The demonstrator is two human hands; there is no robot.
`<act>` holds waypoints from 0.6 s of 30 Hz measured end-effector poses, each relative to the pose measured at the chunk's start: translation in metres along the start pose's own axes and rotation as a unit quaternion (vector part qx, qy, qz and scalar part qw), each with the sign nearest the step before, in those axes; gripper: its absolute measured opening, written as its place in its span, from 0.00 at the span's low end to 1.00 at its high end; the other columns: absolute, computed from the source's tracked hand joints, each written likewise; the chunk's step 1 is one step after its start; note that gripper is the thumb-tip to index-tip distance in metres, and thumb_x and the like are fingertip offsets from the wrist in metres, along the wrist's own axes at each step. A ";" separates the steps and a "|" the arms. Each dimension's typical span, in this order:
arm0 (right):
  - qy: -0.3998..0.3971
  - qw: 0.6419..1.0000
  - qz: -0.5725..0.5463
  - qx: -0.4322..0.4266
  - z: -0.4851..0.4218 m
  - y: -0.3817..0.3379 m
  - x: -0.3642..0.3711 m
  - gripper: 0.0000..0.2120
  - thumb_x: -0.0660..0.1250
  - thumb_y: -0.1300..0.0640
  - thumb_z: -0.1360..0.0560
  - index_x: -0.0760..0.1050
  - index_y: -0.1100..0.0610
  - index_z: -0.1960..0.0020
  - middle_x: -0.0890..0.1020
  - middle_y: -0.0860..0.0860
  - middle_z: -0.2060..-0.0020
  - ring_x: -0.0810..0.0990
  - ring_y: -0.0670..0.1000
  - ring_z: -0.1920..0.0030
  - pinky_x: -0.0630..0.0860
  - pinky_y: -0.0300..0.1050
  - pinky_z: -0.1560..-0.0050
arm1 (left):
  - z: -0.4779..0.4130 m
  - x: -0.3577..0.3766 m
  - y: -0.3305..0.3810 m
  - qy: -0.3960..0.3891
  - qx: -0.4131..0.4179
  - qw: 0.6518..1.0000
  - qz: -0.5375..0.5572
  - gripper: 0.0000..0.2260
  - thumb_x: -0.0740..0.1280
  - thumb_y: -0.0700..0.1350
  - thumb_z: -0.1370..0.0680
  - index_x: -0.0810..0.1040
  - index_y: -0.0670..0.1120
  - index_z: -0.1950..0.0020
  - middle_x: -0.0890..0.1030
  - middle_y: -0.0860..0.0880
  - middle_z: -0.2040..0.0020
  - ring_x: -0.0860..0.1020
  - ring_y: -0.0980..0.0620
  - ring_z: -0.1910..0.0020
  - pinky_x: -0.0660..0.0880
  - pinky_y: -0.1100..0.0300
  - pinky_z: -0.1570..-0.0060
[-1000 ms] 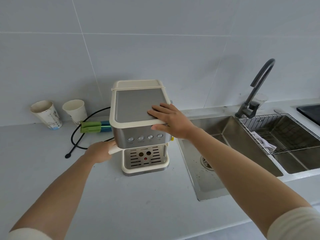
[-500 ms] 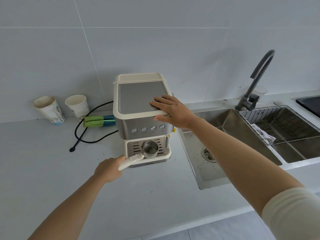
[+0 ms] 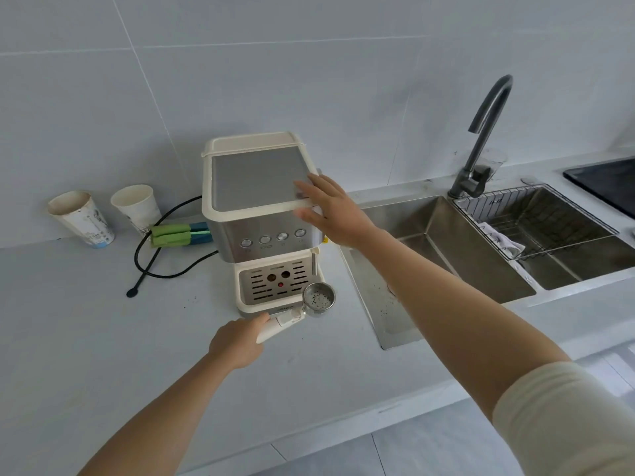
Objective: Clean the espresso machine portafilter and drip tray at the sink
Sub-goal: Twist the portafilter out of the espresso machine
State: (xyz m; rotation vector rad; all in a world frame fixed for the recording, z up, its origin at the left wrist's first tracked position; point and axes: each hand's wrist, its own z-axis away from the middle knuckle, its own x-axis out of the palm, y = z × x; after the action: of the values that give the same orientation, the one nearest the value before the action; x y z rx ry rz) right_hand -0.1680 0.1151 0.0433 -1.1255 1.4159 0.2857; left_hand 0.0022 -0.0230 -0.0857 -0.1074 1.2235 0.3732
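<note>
A cream and steel espresso machine (image 3: 256, 187) stands on the counter left of the sink (image 3: 446, 249). My left hand (image 3: 237, 341) grips the cream handle of the portafilter (image 3: 318, 298), held out in front of the machine's right corner; its metal basket shows dark coffee specks. The slotted drip tray (image 3: 275, 286) sits in the machine's base. My right hand (image 3: 331, 209) has straight fingers at the machine's top right edge, blurred.
Two used paper cups (image 3: 80, 218) stand at the back left wall. A black cord (image 3: 165, 266) and a green and blue cloth bundle (image 3: 178, 233) lie behind the machine. A dark faucet (image 3: 481, 132) stands over the sink. A wire basket (image 3: 536, 221) holds a cloth.
My left hand pulled the portafilter out from under the machine and carried it forward and right. My right hand slid toward the machine's right edge.
</note>
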 end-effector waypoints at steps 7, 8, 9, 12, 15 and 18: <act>-0.011 0.997 0.004 0.079 0.043 0.060 -0.021 0.28 0.52 0.45 0.20 0.50 0.52 0.24 0.52 0.51 0.24 0.48 0.51 0.23 0.49 0.48 0.26 | -0.005 -0.006 0.048 0.033 -0.001 0.999 -0.007 0.13 0.60 0.41 0.25 0.67 0.46 0.41 0.71 0.51 0.57 0.70 0.47 0.60 0.67 0.57 0.62; -0.018 0.995 0.001 0.097 0.052 0.074 -0.024 0.28 0.52 0.45 0.20 0.49 0.52 0.24 0.51 0.51 0.24 0.47 0.51 0.23 0.49 0.47 0.26 | -0.007 -0.007 0.059 0.035 -0.004 0.999 -0.007 0.13 0.60 0.41 0.24 0.66 0.46 0.40 0.72 0.50 0.56 0.70 0.47 0.59 0.67 0.57 0.62; -0.027 0.993 -0.004 0.118 0.061 0.090 -0.028 0.28 0.52 0.45 0.20 0.48 0.52 0.24 0.51 0.51 0.23 0.47 0.51 0.23 0.48 0.46 0.26 | -0.009 -0.007 0.070 0.037 -0.008 0.999 -0.007 0.14 0.60 0.41 0.24 0.66 0.46 0.39 0.75 0.49 0.54 0.71 0.47 0.59 0.67 0.57 0.62; -0.049 0.982 -0.035 0.177 0.089 0.140 -0.040 0.30 0.53 0.46 0.20 0.46 0.53 0.24 0.50 0.51 0.23 0.51 0.52 0.24 0.50 0.48 0.26 | -0.019 -0.008 0.111 0.045 -0.021 0.999 -0.010 0.16 0.60 0.42 0.23 0.65 0.48 0.36 0.79 0.47 0.48 0.75 0.45 0.56 0.68 0.57 0.62; -0.079 0.973 -0.052 0.208 0.116 0.186 -0.053 0.32 0.54 0.47 0.20 0.43 0.55 0.24 0.49 0.51 0.23 0.49 0.50 0.24 0.50 0.48 0.25 | -0.032 -0.010 0.155 0.059 -0.041 0.997 0.007 0.16 0.60 0.41 0.24 0.66 0.48 0.36 0.75 0.48 0.54 0.72 0.47 0.59 0.67 0.57 0.62; -0.089 0.968 -0.063 0.225 0.141 0.226 -0.069 0.32 0.54 0.47 0.21 0.43 0.55 0.24 0.49 0.50 0.23 0.49 0.49 0.24 0.52 0.49 0.26 | -0.048 -0.012 0.198 0.076 -0.047 0.996 0.022 0.15 0.60 0.40 0.24 0.67 0.48 0.37 0.73 0.48 0.56 0.72 0.47 0.60 0.68 0.57 0.63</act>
State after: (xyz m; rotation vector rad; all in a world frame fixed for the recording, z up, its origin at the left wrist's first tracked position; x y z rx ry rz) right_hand -0.2637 0.3631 -0.0289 -0.7886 1.1671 -0.0273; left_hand -0.1108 0.1456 -0.0671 -0.1934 1.3604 0.4669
